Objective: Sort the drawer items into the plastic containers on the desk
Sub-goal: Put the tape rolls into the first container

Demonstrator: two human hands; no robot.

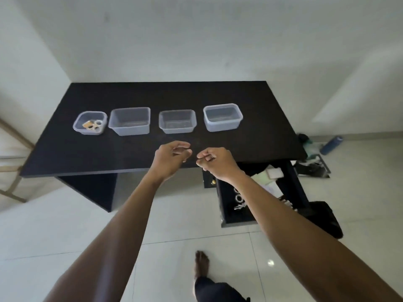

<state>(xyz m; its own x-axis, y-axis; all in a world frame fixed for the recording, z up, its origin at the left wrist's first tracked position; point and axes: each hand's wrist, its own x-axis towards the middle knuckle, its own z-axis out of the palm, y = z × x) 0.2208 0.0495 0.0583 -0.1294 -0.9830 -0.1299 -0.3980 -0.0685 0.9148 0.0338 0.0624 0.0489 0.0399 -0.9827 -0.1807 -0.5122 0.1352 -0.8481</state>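
Early stage: only the container at the desk's left end holds tape rolls; three beside it look empty. Drawer still full. Left hand loosely curled, right hand closed, contents unclear.

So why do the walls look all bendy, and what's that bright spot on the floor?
Head view: the wide-angle lens curves the wall and desk edges; the bright spot is light glaring off the shiny floor tile; the left hand and right hand look slightly soft, and the drawer contents are too dim to make out clearly.
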